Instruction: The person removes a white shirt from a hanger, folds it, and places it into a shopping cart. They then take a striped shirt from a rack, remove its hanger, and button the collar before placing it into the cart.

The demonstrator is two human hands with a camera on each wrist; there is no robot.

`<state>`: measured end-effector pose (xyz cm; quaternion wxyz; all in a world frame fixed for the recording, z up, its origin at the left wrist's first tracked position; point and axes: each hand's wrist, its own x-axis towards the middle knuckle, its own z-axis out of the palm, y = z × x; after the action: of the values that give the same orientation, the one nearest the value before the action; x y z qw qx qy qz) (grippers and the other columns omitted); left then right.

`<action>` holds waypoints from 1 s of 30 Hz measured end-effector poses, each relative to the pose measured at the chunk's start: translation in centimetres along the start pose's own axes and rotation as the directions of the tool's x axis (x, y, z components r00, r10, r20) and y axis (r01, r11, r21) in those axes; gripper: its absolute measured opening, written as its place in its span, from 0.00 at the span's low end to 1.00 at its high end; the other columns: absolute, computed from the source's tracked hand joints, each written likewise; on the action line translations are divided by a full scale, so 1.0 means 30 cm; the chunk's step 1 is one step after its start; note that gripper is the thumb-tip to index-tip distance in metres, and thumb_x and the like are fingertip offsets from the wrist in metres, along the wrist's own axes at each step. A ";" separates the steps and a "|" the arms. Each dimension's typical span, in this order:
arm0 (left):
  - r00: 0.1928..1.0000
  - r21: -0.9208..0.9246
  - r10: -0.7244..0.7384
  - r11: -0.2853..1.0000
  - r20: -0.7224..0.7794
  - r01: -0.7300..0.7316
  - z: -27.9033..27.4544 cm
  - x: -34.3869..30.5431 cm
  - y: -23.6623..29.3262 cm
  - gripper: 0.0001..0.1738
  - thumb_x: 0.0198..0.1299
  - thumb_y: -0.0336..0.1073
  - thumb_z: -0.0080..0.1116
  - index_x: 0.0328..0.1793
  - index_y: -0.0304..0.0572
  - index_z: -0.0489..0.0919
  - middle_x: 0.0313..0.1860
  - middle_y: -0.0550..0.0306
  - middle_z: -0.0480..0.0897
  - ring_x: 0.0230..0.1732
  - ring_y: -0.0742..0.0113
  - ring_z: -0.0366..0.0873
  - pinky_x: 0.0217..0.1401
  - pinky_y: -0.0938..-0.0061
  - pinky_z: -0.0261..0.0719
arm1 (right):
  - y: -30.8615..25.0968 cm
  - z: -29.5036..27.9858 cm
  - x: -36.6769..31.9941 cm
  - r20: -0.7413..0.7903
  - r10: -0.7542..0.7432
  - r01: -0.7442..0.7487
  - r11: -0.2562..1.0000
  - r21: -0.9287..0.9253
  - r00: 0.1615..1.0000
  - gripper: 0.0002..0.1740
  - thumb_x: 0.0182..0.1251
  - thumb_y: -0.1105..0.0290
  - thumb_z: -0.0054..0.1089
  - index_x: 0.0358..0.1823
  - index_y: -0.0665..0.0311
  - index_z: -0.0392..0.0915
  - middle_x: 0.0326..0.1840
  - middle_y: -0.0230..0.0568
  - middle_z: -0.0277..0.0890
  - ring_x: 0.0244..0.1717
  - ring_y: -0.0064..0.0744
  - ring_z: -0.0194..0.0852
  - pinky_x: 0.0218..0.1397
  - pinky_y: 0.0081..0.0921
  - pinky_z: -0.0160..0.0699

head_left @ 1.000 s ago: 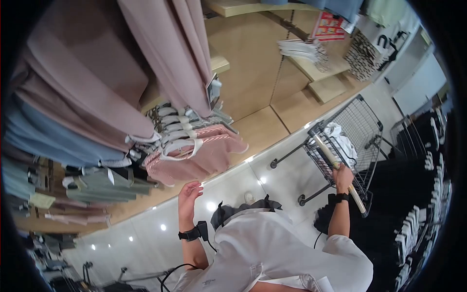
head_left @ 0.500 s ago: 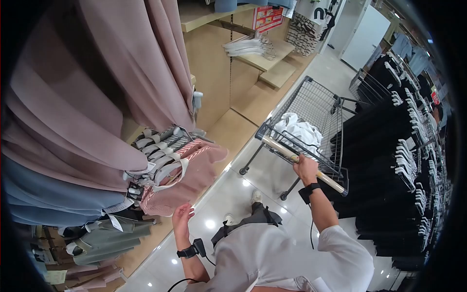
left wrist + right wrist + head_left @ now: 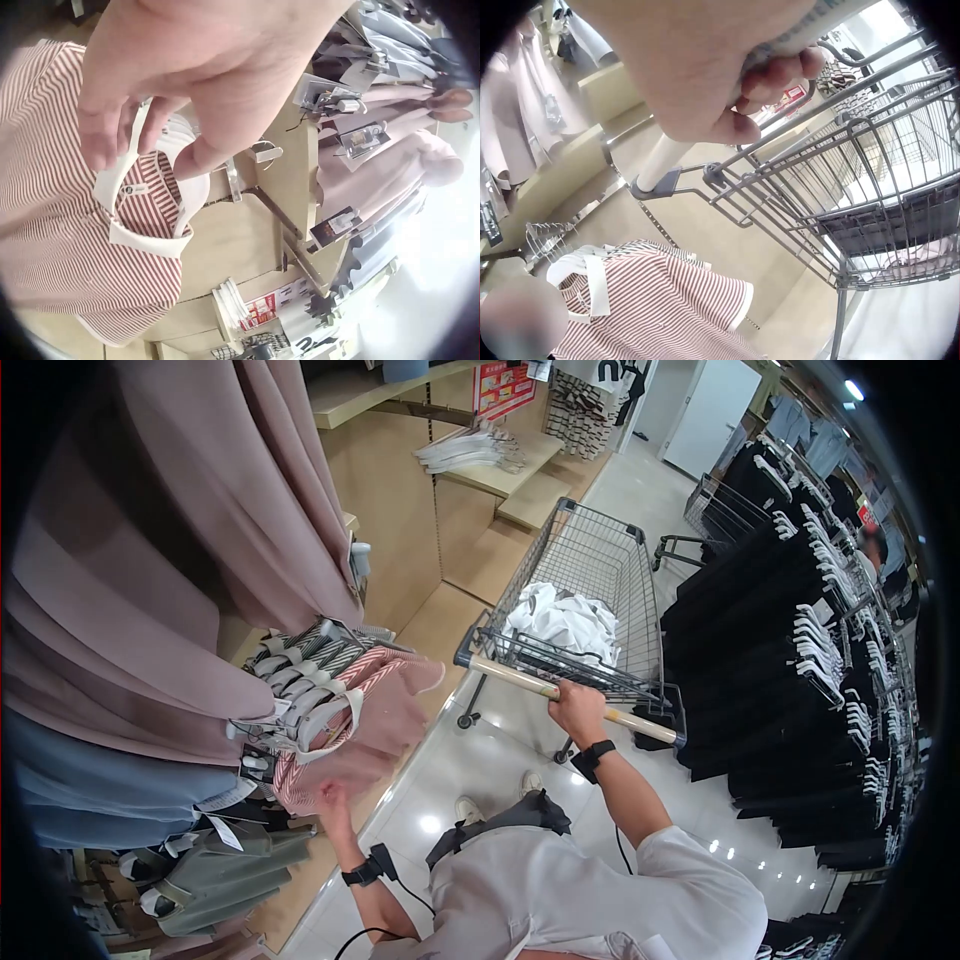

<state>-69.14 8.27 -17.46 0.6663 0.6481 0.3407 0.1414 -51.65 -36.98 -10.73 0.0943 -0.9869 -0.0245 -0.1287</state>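
Observation:
My right hand (image 3: 578,712) grips the pale handle (image 3: 632,725) of a wire shopping cart (image 3: 640,575); its fingers curl round the bar in the right wrist view. White crumpled cloth (image 3: 565,622) lies in the cart. My left hand (image 3: 335,810) is raised at the lower edge of a red-and-white striped shirt (image 3: 375,750) hanging first in its row. In the left wrist view the left hand (image 3: 202,75) has loosely bent fingers in front of the white collar (image 3: 150,241) and hanger; whether they touch cannot be told.
Long pink garments (image 3: 150,650) hang at the left, with blue and green ones below. White hangers (image 3: 468,450) lie on a wooden shelf (image 3: 520,472). Racks of black clothes (image 3: 740,650) line the right, and a second cart (image 3: 722,515) stands beyond.
The view has swung, so the cart, hangers and garments lie further left. My left hand has come close to the striped shirt. My right hand has stayed on the handle.

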 end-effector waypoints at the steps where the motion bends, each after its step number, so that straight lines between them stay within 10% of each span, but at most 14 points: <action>1: 0.997 0.108 0.034 0.994 -0.071 -0.026 -0.018 0.020 0.005 0.19 0.63 0.31 0.58 0.59 0.34 0.73 0.51 0.53 0.78 0.50 0.69 0.76 0.51 0.75 0.76 | -0.014 -0.007 0.010 0.015 0.001 -0.001 1.000 -0.001 1.000 0.08 0.46 0.64 0.61 0.25 0.61 0.79 0.21 0.46 0.79 0.23 0.47 0.80 0.30 0.42 0.80; 17: 0.960 0.290 0.203 0.947 -0.195 -0.141 -0.084 0.057 -0.066 0.30 0.59 0.36 0.65 0.63 0.25 0.69 0.55 0.46 0.75 0.47 0.61 0.76 0.52 0.70 0.76 | -0.148 0.070 0.114 0.013 -0.029 0.029 0.999 0.019 1.000 0.09 0.52 0.63 0.61 0.26 0.62 0.79 0.22 0.48 0.81 0.23 0.48 0.82 0.31 0.41 0.80; 22: 0.825 0.744 0.525 0.633 -0.209 -0.214 -0.137 0.091 -0.008 0.39 0.52 0.38 0.69 0.66 0.22 0.66 0.63 0.34 0.69 0.60 0.42 0.71 0.63 0.55 0.71 | -0.165 0.060 0.129 0.078 -0.023 0.023 1.000 0.005 0.997 0.10 0.53 0.62 0.61 0.28 0.63 0.79 0.23 0.48 0.81 0.25 0.48 0.82 0.31 0.42 0.81; 30: 0.832 0.773 0.493 0.620 -0.254 -0.131 -0.112 0.168 0.098 0.51 0.50 0.53 0.70 0.70 0.22 0.63 0.66 0.27 0.65 0.71 0.35 0.61 0.71 0.52 0.64 | -0.168 0.061 0.130 0.062 -0.019 0.020 1.000 -0.002 0.998 0.10 0.53 0.62 0.60 0.28 0.62 0.80 0.24 0.48 0.82 0.26 0.48 0.83 0.32 0.41 0.81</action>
<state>-66.87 14.38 -15.76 0.2199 0.8578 0.3884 0.2549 -47.80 -31.60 -10.55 0.0909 -0.9902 -0.0369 -0.0992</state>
